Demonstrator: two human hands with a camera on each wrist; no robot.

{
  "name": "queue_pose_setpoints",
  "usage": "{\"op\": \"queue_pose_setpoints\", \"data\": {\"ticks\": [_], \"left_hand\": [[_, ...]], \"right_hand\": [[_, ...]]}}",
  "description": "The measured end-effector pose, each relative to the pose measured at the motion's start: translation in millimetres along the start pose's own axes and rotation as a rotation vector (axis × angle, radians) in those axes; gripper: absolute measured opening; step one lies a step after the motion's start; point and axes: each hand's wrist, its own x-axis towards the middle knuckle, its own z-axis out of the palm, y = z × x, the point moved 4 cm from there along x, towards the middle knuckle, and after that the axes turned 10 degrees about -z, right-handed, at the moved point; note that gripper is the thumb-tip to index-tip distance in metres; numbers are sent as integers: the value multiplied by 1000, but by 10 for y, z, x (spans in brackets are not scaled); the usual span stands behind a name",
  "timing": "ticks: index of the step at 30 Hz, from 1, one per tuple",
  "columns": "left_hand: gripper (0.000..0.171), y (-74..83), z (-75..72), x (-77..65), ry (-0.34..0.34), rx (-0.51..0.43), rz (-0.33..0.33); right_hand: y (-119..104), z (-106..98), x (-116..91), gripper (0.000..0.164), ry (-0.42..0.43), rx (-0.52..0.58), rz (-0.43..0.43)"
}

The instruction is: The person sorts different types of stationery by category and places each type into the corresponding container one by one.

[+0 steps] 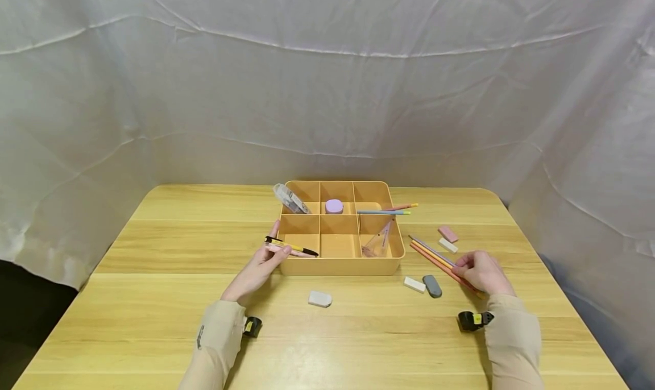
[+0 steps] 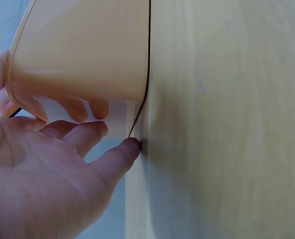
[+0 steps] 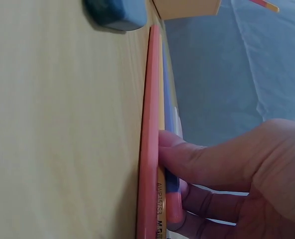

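A yellow-orange divided storage box (image 1: 340, 266) stands on the table. My left hand (image 1: 261, 269) grips its left side, thumb at the rim and fingers along the outer wall (image 2: 87, 55). By that thumb, a yellow-and-black pen (image 1: 293, 245) and a pale pink one lie in the front left compartment, ends over the rim. On the right, my right hand (image 1: 482, 272) pinches a purple pencil (image 3: 168, 119) between thumb and fingers. Beside it lie a yellow pencil (image 3: 161, 194), touched by the thumb, and a red pencil (image 3: 148, 134) flat on the table.
Pink (image 1: 448, 233) and white (image 1: 448, 245) erasers lie beyond the pencils. Another white eraser (image 1: 414, 285) and a dark grey one (image 1: 432, 286) lie nearer. A whitish block (image 1: 319, 299) sits before the box. Blue pencil (image 1: 384, 212), clear triangles (image 1: 378, 243) and lilac case (image 1: 334, 206) occupy compartments.
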Motion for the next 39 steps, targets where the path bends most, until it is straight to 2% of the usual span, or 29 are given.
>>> {"op": "queue_pose_setpoints", "data": {"ticks": [8, 15, 28, 32, 39], "left_hand": [[50, 5, -2, -2, -2, -13, -3], [46, -7, -11, 6, -3, -14, 3], [40, 1, -12, 8, 1, -4, 8], [40, 5, -13, 13, -1, -5, 16], [40, 7, -3, 12, -6, -20, 23]], "right_hand": [[-6, -4, -9, 16, 1, 21, -9], [0, -16, -20, 22, 18, 44, -17], [-59, -73, -43, 27, 103, 62, -81], [-84, -88, -41, 29, 168, 85, -82], [-121, -140, -39, 28, 396, 138, -116]]}}
